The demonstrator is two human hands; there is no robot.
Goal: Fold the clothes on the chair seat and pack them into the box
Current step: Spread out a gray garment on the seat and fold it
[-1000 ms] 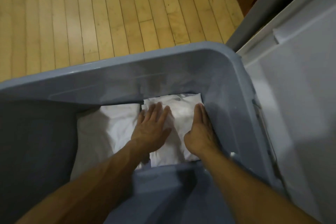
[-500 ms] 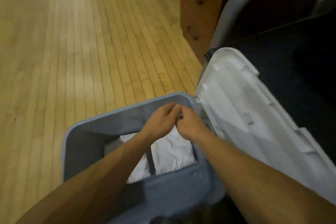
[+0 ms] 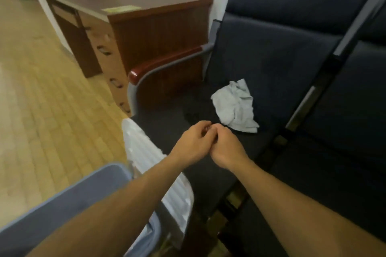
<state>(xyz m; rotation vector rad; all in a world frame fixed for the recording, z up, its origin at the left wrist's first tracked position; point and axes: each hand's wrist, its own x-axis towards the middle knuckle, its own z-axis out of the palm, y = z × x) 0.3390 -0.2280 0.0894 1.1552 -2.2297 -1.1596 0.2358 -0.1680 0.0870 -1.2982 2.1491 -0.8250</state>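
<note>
Both hands, the left hand [image 3: 193, 144] and right hand [image 3: 226, 148], are hovering with fingers curled together, gripping nothing, near the crumpled white garment [image 3: 235, 106] lying on the chair seat [image 3: 261, 64], apparently next for folding into the box [image 3: 62, 200].

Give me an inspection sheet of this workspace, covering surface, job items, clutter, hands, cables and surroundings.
Surface: dark upholstered chair seat, wooden-capped armrest at its left.
Job's things: crumpled white garment lies unfolded on the seat; blue-grey plastic box at lower left, its white ribbed lid leaning against the seat edge.
Clutter: nothing seen on the seat besides the garment.
Hands: left hand and right hand touch each other above the seat, fingers curled, short of the garment.
Cables: nothing seen.
Surroundings: brown wooden desk with drawers, light wood floor, a neighbouring seat.
</note>
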